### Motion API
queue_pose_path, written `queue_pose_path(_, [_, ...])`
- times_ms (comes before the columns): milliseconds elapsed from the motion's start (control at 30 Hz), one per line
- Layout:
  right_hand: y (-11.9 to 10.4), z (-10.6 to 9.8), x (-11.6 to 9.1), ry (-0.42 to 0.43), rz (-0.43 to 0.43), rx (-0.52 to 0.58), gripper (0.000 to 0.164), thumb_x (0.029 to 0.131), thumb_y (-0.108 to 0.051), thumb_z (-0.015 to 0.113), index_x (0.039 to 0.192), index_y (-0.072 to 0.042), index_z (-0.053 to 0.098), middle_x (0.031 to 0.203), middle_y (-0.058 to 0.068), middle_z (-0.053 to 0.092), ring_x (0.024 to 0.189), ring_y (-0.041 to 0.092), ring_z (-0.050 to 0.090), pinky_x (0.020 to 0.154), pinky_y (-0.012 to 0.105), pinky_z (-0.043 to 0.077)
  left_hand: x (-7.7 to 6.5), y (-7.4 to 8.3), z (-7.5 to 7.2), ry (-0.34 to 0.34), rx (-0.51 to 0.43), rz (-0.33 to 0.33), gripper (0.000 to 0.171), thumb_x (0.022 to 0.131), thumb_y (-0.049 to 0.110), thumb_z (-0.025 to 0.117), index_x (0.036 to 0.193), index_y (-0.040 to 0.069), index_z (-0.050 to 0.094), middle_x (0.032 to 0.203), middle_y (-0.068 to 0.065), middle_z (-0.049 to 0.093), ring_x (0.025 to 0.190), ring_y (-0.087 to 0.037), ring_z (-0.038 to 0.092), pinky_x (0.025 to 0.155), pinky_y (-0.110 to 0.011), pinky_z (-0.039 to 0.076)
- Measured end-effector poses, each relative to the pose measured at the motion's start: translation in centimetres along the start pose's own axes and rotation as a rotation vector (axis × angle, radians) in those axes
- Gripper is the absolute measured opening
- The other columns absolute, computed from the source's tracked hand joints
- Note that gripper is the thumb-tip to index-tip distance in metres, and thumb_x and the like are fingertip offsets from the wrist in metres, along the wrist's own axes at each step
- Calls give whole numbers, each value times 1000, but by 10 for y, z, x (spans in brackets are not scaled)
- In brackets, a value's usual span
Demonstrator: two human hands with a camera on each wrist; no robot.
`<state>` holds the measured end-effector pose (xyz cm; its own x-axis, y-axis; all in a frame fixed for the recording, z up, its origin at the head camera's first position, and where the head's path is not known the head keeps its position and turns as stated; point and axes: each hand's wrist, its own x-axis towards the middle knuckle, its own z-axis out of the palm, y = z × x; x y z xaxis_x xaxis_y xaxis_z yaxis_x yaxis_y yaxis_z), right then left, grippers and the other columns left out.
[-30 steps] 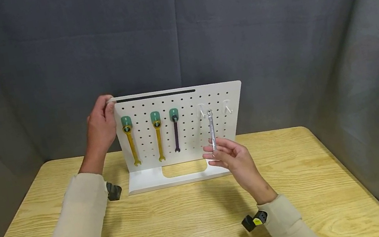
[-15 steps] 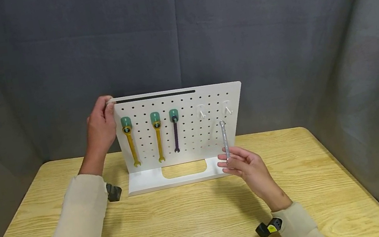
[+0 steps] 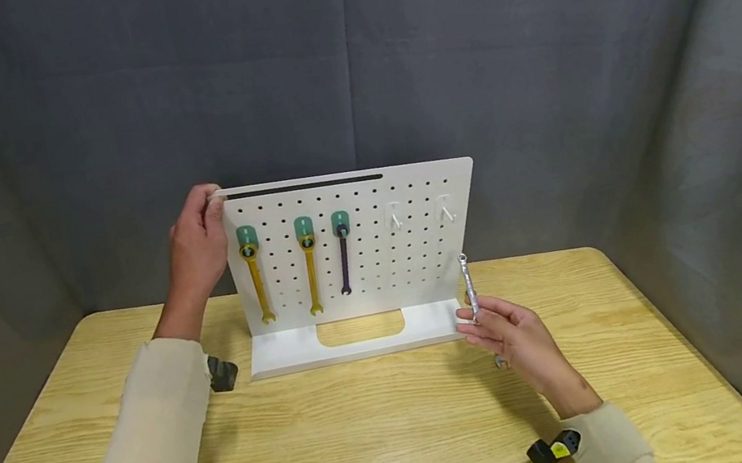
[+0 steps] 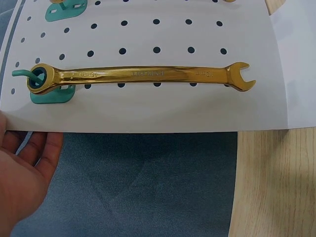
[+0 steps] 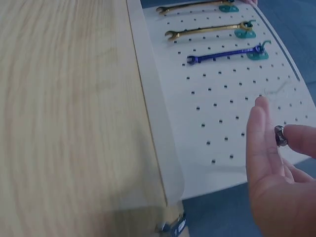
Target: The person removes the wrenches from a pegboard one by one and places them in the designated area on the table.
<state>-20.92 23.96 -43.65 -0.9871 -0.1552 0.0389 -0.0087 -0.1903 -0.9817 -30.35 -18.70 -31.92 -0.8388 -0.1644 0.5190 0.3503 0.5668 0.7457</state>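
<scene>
My left hand [image 3: 196, 241] grips the upper left corner of a white pegboard [image 3: 377, 263]; in the left wrist view its fingers [image 4: 47, 153] reach behind the edge. Between thumb and fingers, my right hand [image 3: 520, 342] pinches a silver wrench [image 3: 468, 285], ring end up, just off the board's lower right side. From the right wrist only a short end of this silver wrench [image 5: 281, 136] shows. Two gold wrenches [image 3: 257, 285] and a purple wrench [image 3: 345, 261] hang from green hooks on the board.
Two clear hooks [image 3: 444, 209] on the board's right half bear nothing. Another metal wrench [image 5: 173, 227] lies on the wooden table [image 3: 346, 426] beside the board's base, mostly hidden by my right hand in the head view. Grey curtains [image 3: 165, 77] stand behind and at the sides.
My right hand has carried the silver wrench away from the clear hooks, rightward and down past the board's edge. The other wrench's end now shows below it. The left hand has stayed put.
</scene>
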Motion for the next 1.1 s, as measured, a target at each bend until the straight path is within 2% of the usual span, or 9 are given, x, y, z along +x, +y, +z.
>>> queue_pose_path(133, [5,-13,-1,8,31,4,43,109,-12,54,145,11,45,124,14,70,107,20,71,93,35,53,0,0,0,9,-4,2,35,112,36,41,129,9,54,112,-20,61,101,-35,57,86,-54,45])
queue_pose_path(400, [15,-35,-6,33,69,-32,51,112,-16,47,148,17,32,129,26,64,104,19,72,92,35,53,-2,0,0,-2,2,0,35,112,36,41,131,10,53,115,-19,61,103,-35,58,87,-55,46])
queue_pose_path(667, [18,-52,-9,56,106,-24,50,113,-18,43,146,18,32,117,16,71,98,17,73,88,32,55,-2,2,0,2,0,7,36,112,37,40,131,10,53,113,-19,61,101,-35,57,86,-54,45])
queue_pose_path(800, [19,-58,-9,60,139,-25,50,113,-19,44,146,18,34,115,15,72,97,17,73,86,30,55,-1,2,0,-1,-8,12,35,112,36,41,131,9,53,114,-19,61,102,-35,57,87,-54,45])
queue_pose_path(1100, [23,-65,-10,31,208,-12,49,111,-14,47,145,19,34,108,10,74,90,13,73,83,29,57,-1,2,0,-1,-2,15,35,112,36,40,131,9,53,114,-19,61,102,-35,58,87,-54,46])
